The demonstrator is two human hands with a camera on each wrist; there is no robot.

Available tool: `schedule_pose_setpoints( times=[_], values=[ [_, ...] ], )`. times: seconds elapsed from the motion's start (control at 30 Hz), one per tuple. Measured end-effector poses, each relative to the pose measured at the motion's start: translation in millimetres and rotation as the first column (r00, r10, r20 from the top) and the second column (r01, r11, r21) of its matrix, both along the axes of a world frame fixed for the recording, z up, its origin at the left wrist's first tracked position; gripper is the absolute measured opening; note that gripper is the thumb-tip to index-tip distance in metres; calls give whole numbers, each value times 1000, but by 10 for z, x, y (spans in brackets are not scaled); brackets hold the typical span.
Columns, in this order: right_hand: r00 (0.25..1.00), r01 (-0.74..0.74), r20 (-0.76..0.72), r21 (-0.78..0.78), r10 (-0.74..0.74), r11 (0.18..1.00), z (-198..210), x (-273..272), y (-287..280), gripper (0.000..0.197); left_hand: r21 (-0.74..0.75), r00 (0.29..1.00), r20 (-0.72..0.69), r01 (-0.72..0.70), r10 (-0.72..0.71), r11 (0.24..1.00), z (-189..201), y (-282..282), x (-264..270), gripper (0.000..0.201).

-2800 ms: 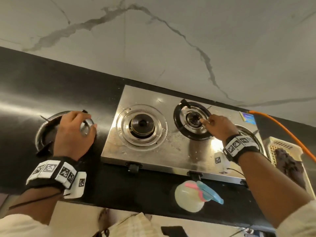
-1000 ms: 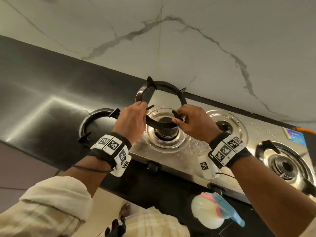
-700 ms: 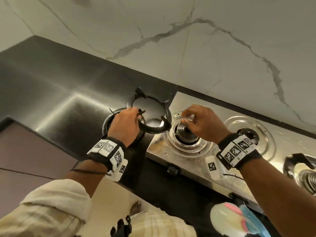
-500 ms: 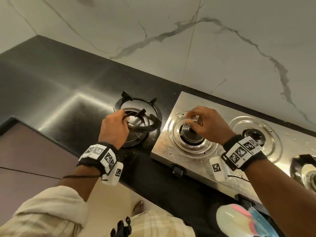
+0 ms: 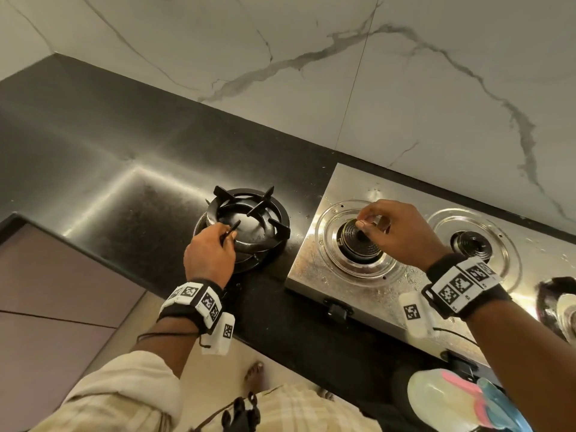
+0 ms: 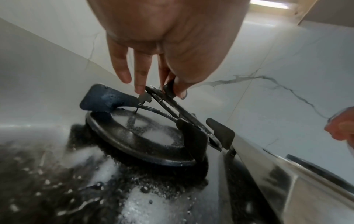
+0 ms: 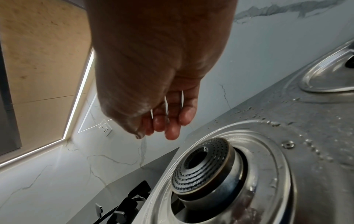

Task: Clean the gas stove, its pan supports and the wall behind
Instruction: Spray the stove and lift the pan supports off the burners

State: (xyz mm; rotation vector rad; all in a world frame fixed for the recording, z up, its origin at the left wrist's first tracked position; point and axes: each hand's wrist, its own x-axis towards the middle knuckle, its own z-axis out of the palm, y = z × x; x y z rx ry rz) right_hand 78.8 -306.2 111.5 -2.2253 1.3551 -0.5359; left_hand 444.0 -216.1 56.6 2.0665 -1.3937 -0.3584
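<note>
Two black pan supports (image 5: 278,226) lie stacked on the dark counter just left of the steel stove (image 5: 314,266). My left hand (image 5: 229,235) pinches a prong of the upper pan support (image 6: 184,112); in the left wrist view, the left hand (image 6: 166,89) has thumb and fingers closed on it. My right hand (image 5: 363,222) hovers over the bare left burner (image 5: 355,244). In the right wrist view, the right hand (image 7: 162,130) points its gathered fingers down at the burner (image 7: 201,165), clear of it and holding nothing. The white marble wall (image 5: 374,88) rises behind.
The counter (image 6: 95,189) around the stack is wet and foamy. The middle burner (image 5: 472,243) is bare too. A third pan support (image 5: 550,294) sits on the right burner at the frame's edge. A spray bottle (image 5: 452,397) stands at the counter's front right.
Both hands lifted the pan support off the left burner. My left hand carried it left and lowered it onto the other one on the counter. My right hand let go and stayed over the burner.
</note>
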Motion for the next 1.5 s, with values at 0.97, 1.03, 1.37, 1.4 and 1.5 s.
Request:
schedule_pose_setpoints(
  times=[0.97,1.03,1.37,1.4,1.5],
  values=[
    [689,705,-97,-140,-719,695,181,-2674,1601,14,-226,678,182,734,-712,640,803,-383,-2348,23],
    [563,800,-144,-150,-814,580,100,-2976,1816,24,-203,627,173,777,-760,596,780,-333,-2649,23],
    [433,886,-288,-40,-854,463,-306,-3568,2462,44,-195,486,152,868,-860,456,603,-96,-3394,15],
    [443,885,-266,-22,-856,465,-332,-3570,2458,45,-191,485,157,869,-860,456,588,-92,-3401,15],
    [471,876,-209,0,-857,482,-411,-3635,2421,45,-173,484,172,872,-858,457,550,-76,-3413,14]
  ],
)
